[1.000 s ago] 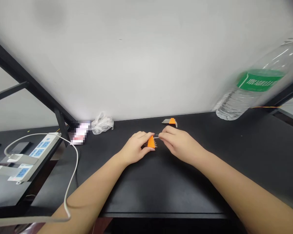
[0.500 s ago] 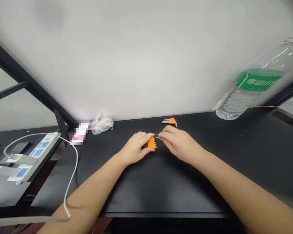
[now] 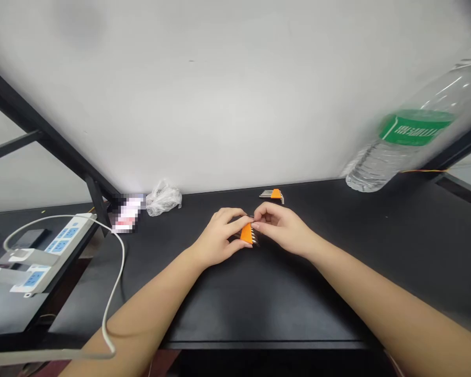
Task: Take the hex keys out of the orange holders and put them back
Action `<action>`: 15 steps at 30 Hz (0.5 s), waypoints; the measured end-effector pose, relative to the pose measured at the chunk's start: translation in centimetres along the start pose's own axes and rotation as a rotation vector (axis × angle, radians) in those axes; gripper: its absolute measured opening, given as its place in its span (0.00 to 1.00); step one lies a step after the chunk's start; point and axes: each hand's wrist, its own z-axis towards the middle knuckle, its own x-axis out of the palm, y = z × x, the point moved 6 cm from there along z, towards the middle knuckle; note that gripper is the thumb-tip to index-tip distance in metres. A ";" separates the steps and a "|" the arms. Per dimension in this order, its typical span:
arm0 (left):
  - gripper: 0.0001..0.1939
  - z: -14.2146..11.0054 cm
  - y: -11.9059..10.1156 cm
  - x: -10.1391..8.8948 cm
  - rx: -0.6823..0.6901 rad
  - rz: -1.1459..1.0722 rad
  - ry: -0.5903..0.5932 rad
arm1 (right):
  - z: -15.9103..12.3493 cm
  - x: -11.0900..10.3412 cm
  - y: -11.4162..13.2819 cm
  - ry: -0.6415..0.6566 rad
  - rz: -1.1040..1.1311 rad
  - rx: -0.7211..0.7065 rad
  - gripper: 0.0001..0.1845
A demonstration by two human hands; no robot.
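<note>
My left hand [image 3: 220, 238] grips an orange hex key holder [image 3: 246, 233], with several thin metal keys fanning out at its lower end. My right hand [image 3: 282, 228] comes in from the other side, its thumb and fingertips pinched on a thin metal key at the holder's top end. The fingers hide most of that key. A second hex key set with an orange holder [image 3: 275, 195] lies on the black table [image 3: 396, 235] near its far edge, just beyond my hands and untouched.
A crumpled plastic bag [image 3: 164, 199] and a pixelated flat object [image 3: 127, 213] lie at the far left of the table. A clear water bottle [image 3: 400, 152] with a green label is blurred at upper right. A white power strip [image 3: 58, 246] and its cable [image 3: 115, 283] are at left.
My right hand has moved left, closer to the orange holder. The holder has shifted slightly right and down, and my hands now nearly meet around it.
</note>
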 end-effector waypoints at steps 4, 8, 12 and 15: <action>0.27 -0.1 0.5 0.0 -0.062 -0.058 0.019 | 0.5 -0.7 -2.0 0.030 -0.070 0.071 0.12; 0.29 -0.2 1.3 -0.2 -0.122 -0.064 0.012 | 1.0 -2.2 -3.6 -0.059 -0.586 -0.019 0.11; 0.30 -0.3 1.8 -0.2 -0.160 -0.050 0.004 | 1.5 -2.1 -5.2 0.017 -0.893 0.010 0.10; 0.30 -0.3 1.8 -0.1 -0.164 -0.044 0.010 | 1.4 -1.7 -5.3 0.085 -0.999 0.079 0.08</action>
